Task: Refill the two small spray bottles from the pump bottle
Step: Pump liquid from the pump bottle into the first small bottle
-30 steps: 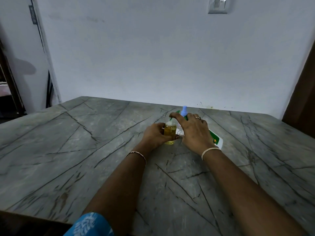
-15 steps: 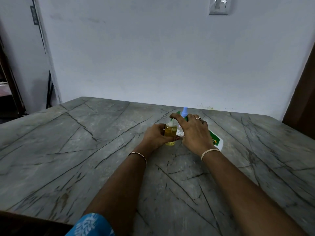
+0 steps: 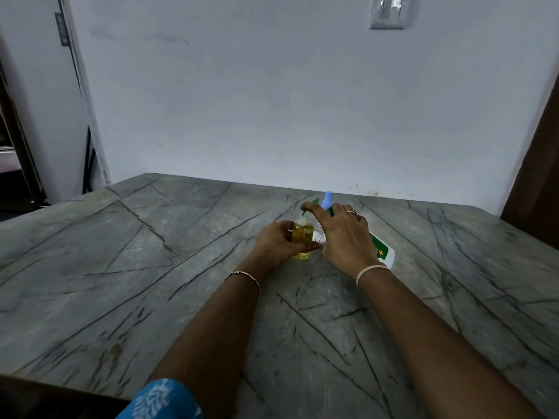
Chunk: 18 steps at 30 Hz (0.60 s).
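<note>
Grey, dark-veined stone table (image 3: 151, 267) against a bare pale wall (image 3: 242, 101), switch plate (image 3: 387, 12) high on the right. Near the far middle of the tabletop, upright on the stone: a small clear spray bottle (image 3: 302, 237) filled with yellow liquid, clasped from the left by the left hand (image 3: 276, 241), fingers and thumb curled round its body. Stretched over from the other side, the right hand (image 3: 344, 237), index fingertip at the bottle's top; grip beneath the palm impossible to tell. Just behind, a second small spray bottle (image 3: 328, 199) with a blue top, mostly hidden by that hand. Under the same hand, leaning or lying, a green-and-white pump bottle (image 3: 382, 252), largely covered. Blue patterned sleeve (image 3: 163, 400) at the bottom edge.
</note>
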Motion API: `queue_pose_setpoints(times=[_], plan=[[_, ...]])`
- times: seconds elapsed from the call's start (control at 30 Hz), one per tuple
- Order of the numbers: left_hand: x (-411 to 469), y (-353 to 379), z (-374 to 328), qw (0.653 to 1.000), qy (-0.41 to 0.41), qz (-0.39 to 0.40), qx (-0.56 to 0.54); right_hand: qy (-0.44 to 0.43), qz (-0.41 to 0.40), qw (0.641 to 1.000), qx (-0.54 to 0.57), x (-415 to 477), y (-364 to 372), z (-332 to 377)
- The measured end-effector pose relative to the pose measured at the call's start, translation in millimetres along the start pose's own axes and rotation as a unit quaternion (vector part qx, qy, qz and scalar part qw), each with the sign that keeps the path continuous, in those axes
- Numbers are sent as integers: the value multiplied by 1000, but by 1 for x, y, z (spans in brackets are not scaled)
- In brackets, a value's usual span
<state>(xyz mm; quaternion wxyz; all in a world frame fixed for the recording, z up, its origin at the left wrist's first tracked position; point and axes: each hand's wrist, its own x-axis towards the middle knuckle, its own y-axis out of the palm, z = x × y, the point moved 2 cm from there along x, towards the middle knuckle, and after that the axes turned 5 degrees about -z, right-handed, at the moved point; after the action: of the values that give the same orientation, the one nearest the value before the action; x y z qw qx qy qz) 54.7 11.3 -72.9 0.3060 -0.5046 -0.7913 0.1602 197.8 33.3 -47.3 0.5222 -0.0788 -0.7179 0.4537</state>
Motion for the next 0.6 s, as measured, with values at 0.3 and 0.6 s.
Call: queue_pose_setpoints(times=[0.3,0.6], plan=[[-1,-1,-3,1000,-5,1,-3,-3,-6,1000,16,0,-3,1],[-1,0,-1,1000,-3,6,-27,5,-48,993,108,1,-8,-14]])
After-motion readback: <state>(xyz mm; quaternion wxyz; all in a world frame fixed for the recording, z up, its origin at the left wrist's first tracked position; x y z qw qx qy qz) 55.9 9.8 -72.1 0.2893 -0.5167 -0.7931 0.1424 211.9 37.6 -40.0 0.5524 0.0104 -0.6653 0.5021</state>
